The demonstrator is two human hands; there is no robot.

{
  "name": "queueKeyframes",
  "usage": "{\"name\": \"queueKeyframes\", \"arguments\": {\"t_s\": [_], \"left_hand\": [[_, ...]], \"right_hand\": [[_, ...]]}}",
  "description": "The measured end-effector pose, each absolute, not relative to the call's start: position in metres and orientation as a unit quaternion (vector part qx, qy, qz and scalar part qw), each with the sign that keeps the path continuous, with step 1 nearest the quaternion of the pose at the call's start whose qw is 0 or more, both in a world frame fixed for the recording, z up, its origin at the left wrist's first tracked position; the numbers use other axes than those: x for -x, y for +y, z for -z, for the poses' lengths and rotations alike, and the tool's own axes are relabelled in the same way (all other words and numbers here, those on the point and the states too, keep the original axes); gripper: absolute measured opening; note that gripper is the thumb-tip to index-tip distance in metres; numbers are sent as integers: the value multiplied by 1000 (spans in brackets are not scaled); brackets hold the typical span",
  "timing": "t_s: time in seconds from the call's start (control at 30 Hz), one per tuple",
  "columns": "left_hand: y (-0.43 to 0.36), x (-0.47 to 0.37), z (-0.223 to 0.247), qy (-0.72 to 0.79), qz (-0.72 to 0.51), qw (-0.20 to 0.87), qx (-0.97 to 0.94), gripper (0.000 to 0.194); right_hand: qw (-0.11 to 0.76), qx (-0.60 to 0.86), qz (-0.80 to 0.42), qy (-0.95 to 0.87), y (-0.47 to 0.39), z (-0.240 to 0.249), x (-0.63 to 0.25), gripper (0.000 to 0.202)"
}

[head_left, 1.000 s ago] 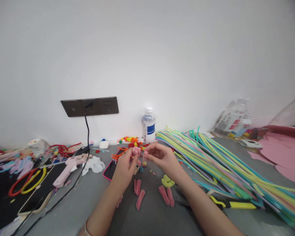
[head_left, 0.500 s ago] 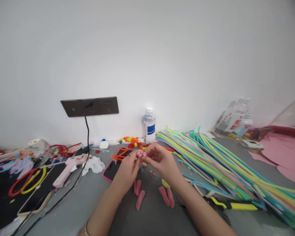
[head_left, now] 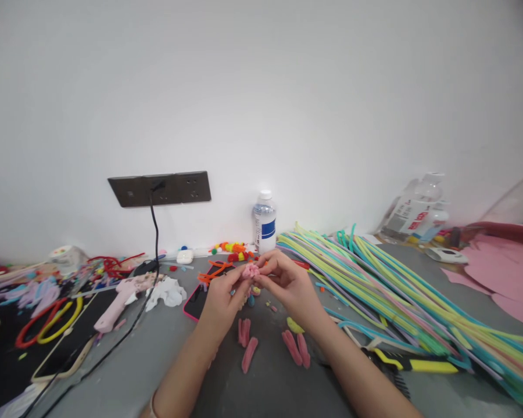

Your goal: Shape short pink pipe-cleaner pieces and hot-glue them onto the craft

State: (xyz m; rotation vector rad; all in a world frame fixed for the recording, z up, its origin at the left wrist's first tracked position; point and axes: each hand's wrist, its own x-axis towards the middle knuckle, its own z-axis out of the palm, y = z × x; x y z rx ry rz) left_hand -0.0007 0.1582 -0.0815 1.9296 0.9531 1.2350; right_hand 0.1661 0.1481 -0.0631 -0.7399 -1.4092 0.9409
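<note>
Pink glue gun [head_left: 110, 312] lies left on the counter [head_left: 279, 397], seemingly parked aside. Left hand [head_left: 224, 293]: thumb and fingers pinched on a small pink chenille piece [head_left: 250, 271], raised above the counter, likely for visibility. Right hand [head_left: 290, 284] pinches its other side, presumably steadying it. Two pink chenille strips [head_left: 292, 348] below, within reach. Right: pipe cleaners [head_left: 387, 290] laid lengthwise, perhaps keeping them straight.

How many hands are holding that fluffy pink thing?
2: the left hand pinches the fluffy pink thing from the left, and the right hand pinches it from the right.
</note>
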Motion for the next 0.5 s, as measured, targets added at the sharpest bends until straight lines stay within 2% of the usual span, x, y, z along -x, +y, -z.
{"name": "queueKeyframes", "arguments": {"t_s": [0.13, 0.23, 0.33, 0.5], "left_hand": [[160, -1, 84, 368, -506, 404, -667, 35], [159, -3, 81, 355, -516, 426, -653, 32], [157, -2, 78, 353, -505, 414, -670, 31], [157, 1, 75, 330, -485, 334, -737, 29]], "right_hand": [[601, 306, -435, -597, 148, 62, -166, 36], [586, 301, -487, -574, 148, 61, -166, 34], [575, 303, -508, -565, 147, 61, -167, 34], [575, 315, -458, -600, 146, 62, -166, 32]]}}
